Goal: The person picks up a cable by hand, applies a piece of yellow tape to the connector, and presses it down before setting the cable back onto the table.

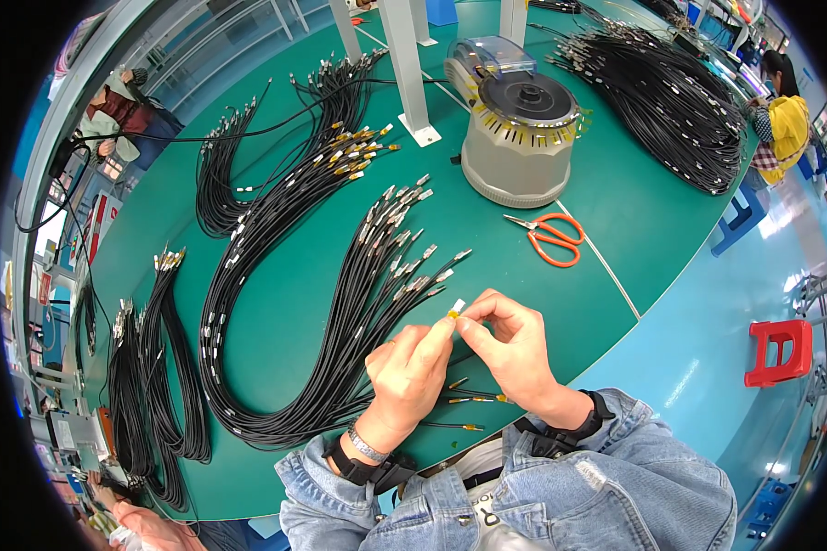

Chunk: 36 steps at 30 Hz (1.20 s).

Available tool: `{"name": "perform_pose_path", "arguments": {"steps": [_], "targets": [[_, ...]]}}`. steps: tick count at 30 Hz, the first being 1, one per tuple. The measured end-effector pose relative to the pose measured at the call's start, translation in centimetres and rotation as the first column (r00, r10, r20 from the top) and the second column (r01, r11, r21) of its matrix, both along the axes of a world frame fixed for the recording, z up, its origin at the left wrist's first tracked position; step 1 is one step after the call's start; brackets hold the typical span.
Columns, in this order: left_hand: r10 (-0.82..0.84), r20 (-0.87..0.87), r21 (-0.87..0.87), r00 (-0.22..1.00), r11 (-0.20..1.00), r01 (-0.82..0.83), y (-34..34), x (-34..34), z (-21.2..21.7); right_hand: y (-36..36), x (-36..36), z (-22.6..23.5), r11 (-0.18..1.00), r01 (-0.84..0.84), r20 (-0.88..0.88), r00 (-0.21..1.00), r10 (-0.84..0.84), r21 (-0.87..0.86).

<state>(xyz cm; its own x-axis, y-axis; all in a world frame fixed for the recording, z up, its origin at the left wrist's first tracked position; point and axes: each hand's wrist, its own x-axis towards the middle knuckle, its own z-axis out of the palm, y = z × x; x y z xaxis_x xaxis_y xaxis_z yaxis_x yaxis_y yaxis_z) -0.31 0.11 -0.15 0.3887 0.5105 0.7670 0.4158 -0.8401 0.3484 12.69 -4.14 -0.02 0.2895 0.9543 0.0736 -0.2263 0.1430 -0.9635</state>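
Observation:
My left hand (408, 372) and my right hand (511, 354) meet over the near part of the green table. Between their fingertips is the end of a black cable, with a pale connector tip (458, 305) and a bit of yellow tape (453, 314) around it. The left fingers are curled closed on the cable, and the right thumb and index finger pinch at the taped end. Most of that cable is hidden by my hands. Below them lie several loose cable ends (473, 399) with yellow tape.
A large curved bundle of black cables (225, 367) lies left of my hands. Beyond them stand a round tape dispenser (516, 151) and orange-handled scissors (560, 242). More cables (662, 101) lie far right. A grey post (404, 73) rises from the table. Other people sit around.

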Motion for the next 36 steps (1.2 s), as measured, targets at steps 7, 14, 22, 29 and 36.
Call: {"name": "perform_pose_path", "arguments": {"steps": [7, 14, 22, 29, 36], "targets": [[-0.006, -0.04, 0.018, 0.999, 1.0, 0.007, 0.1, -0.1, 0.3, 0.0, 0.0, -0.1, 1.0, -0.002, -0.003, 1.0, 0.002, 0.009], [0.062, -0.042, -0.042, 0.997, 0.997, -0.064, -0.2, 0.2, 0.3, 0.0, 0.0, 0.1, 1.0, -0.008, 0.005, 1.0, 0.008, -0.001], [0.054, -0.002, -0.127, 0.999, 0.99, -0.054, -0.3, 0.3, 0.3, -0.1, 0.0, 0.1, 0.999, -0.039, -0.01, 0.999, 0.039, -0.008], [0.06, 0.228, -0.598, 0.972, 0.796, 0.091, -1.0, 0.4, 0.7, -0.1, 0.1, 0.1, 0.994, -0.106, -0.152, 0.983, 0.099, -0.041], [0.065, 0.379, -0.657, 0.923, 0.721, 0.219, -1.1, 0.6, 0.5, -0.1, 0.6, -0.1, 0.978, -0.194, -0.264, 0.95, 0.167, -0.079]]}}
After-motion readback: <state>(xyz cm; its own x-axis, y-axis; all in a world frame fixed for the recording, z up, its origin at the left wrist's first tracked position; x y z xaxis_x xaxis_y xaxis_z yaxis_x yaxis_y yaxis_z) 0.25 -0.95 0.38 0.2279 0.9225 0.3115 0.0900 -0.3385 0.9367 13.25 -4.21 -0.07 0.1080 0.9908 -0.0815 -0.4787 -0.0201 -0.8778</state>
